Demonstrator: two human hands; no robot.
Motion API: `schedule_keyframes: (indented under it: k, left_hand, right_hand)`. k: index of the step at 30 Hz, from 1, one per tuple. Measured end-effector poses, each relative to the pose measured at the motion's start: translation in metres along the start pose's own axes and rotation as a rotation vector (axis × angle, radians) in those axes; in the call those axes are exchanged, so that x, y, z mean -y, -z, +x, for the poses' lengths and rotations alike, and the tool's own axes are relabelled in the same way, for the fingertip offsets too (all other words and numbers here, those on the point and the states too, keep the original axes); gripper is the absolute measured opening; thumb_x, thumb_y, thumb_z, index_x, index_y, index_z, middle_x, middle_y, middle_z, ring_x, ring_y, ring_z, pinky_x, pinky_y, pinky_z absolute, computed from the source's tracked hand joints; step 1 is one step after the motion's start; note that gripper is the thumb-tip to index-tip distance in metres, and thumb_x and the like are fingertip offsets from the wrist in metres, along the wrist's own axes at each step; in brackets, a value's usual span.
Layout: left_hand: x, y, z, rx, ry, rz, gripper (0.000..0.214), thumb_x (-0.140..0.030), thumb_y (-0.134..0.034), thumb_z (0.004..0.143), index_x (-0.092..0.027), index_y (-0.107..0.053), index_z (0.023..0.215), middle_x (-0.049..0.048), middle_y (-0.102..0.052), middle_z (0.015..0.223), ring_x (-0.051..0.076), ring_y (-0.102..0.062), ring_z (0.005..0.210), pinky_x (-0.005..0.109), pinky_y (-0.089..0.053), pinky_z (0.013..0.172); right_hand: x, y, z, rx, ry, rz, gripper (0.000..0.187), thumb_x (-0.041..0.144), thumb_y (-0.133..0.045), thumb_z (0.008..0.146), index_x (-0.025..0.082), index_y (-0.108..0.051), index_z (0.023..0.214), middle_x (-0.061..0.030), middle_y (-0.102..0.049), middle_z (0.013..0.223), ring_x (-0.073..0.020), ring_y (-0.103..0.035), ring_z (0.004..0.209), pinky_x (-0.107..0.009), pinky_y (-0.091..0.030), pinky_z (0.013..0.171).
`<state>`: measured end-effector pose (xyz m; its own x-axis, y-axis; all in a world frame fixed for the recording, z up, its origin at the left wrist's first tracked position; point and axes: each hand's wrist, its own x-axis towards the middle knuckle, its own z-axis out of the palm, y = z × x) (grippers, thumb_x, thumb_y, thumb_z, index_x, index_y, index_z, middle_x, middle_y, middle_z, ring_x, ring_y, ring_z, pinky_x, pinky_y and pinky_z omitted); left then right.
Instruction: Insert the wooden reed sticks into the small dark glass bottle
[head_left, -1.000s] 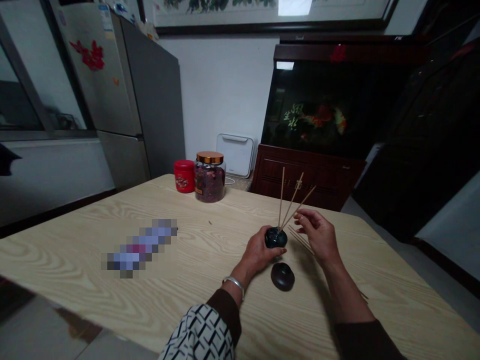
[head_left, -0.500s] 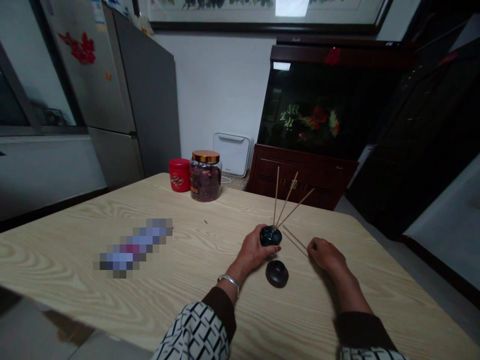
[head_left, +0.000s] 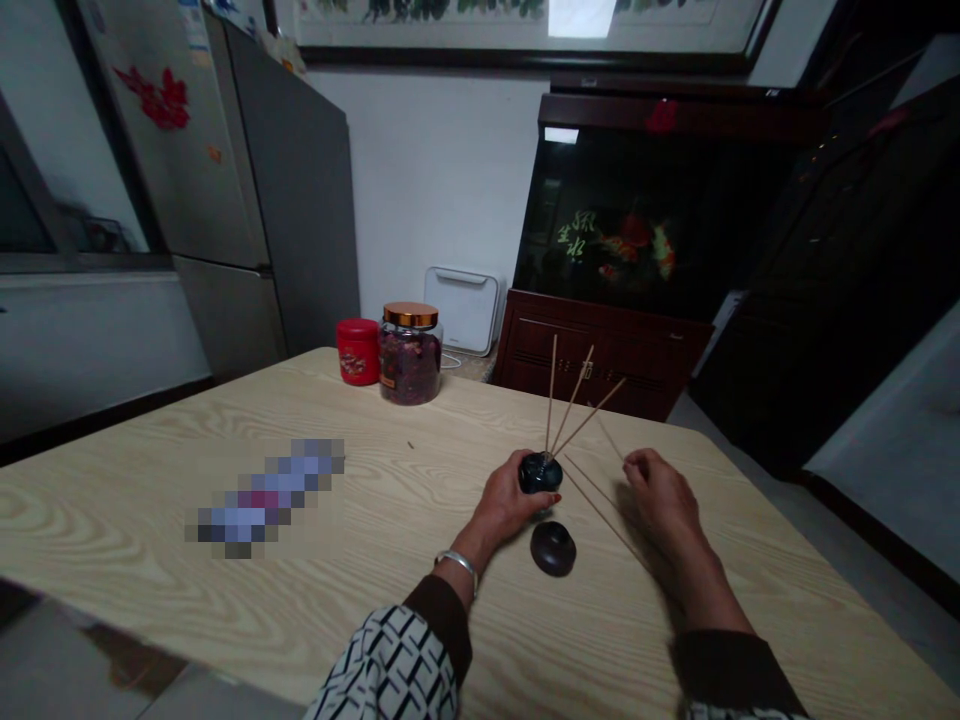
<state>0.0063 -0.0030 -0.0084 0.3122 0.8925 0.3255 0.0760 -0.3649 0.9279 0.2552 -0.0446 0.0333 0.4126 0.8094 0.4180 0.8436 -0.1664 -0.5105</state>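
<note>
My left hand [head_left: 507, 500] wraps a small dark round holder [head_left: 540, 473], in which several thin incense sticks [head_left: 577, 410] stand fanned upward. Just below that hand, a dark round lid [head_left: 553, 548] rests on the pale wood-grain table [head_left: 135, 500]. My right hand [head_left: 660, 500] is to the right of the holder, its fingertips pinched on a thin stick [head_left: 607, 433] that points up and to the left. Two more thin sticks [head_left: 600, 510] lie close to that hand, under its fingers' shadow.
A red tin [head_left: 358, 351] and a copper-lidded glass jar of dried petals [head_left: 409, 358] stand at the table's far edge. A pixelated object [head_left: 264, 497] lies to the left. Behind are a fish tank [head_left: 622, 220] and a refrigerator [head_left: 247, 190].
My right hand has risen slightly and moved right, and its fingers now pinch a thin stick. My left hand and the holder stay nearly still.
</note>
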Motion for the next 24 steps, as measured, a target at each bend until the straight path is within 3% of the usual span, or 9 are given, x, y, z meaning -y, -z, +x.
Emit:
schedule_keyframes:
  k: [2,4,7,9,17,24]
  left_hand:
    - [0.000,0.000,0.000,0.002,0.008,0.000,0.062,-0.029,-0.084,0.063,-0.018,-0.059,0.120,0.0080,-0.068,0.107,0.023,-0.063,0.097,0.035,-0.050,0.086]
    - [0.001,0.000,0.001,0.009,0.018,-0.002,0.063,-0.029,-0.084,0.062,-0.019,-0.059,0.120,0.0074,-0.068,0.107,0.024,-0.063,0.098,0.035,-0.050,0.087]
    - [0.001,0.000,0.001,0.010,0.026,0.008,0.064,-0.029,-0.084,0.062,-0.019,-0.059,0.120,0.0074,-0.068,0.107,0.024,-0.063,0.098,0.035,-0.050,0.087]
    - [0.002,-0.001,0.001,0.006,0.018,0.012,0.064,-0.030,-0.084,0.063,-0.019,-0.059,0.121,0.0073,-0.068,0.107,0.023,-0.063,0.097,0.034,-0.050,0.086]
    - [0.005,-0.001,0.002,0.003,0.007,-0.015,0.065,-0.031,-0.085,0.061,-0.020,-0.059,0.120,0.0065,-0.068,0.106,0.022,-0.063,0.096,0.033,-0.049,0.086]
    - [0.006,-0.001,0.002,0.002,0.002,0.000,0.065,-0.033,-0.085,0.062,-0.019,-0.059,0.120,0.0072,-0.068,0.106,0.023,-0.063,0.095,0.033,-0.049,0.084]
  right_hand:
    - [0.010,0.010,0.004,-0.241,-0.005,0.326,0.025,0.037,-0.061,0.081,0.021,-0.067,0.099,-0.0059,-0.068,0.084,-0.0199,-0.062,0.077,-0.030,-0.044,0.064]
    - [0.020,0.021,0.008,-0.357,-0.071,0.775,0.032,0.038,-0.070,0.074,0.020,-0.068,0.101,-0.0037,-0.067,0.084,-0.0167,-0.061,0.074,-0.027,-0.048,0.060]
    - [0.036,0.033,0.008,-0.254,-0.182,1.334,0.035,0.031,-0.081,0.063,0.019,-0.069,0.094,-0.0004,-0.065,0.082,-0.0113,-0.062,0.071,-0.022,-0.053,0.059]
    - [0.049,0.037,0.005,-0.195,-0.202,1.474,0.035,0.026,-0.085,0.059,0.018,-0.069,0.089,0.0004,-0.066,0.082,-0.0099,-0.064,0.073,-0.020,-0.056,0.063]
    - [0.091,0.017,-0.010,-0.381,0.030,1.279,0.026,0.029,-0.081,0.070,0.017,-0.069,0.090,-0.0018,-0.070,0.084,-0.0120,-0.066,0.077,-0.024,-0.060,0.066]
    - [0.099,0.012,-0.014,-0.329,0.149,1.069,0.025,0.034,-0.073,0.079,0.017,-0.068,0.097,-0.0028,-0.069,0.087,-0.0154,-0.066,0.081,-0.032,-0.060,0.069]
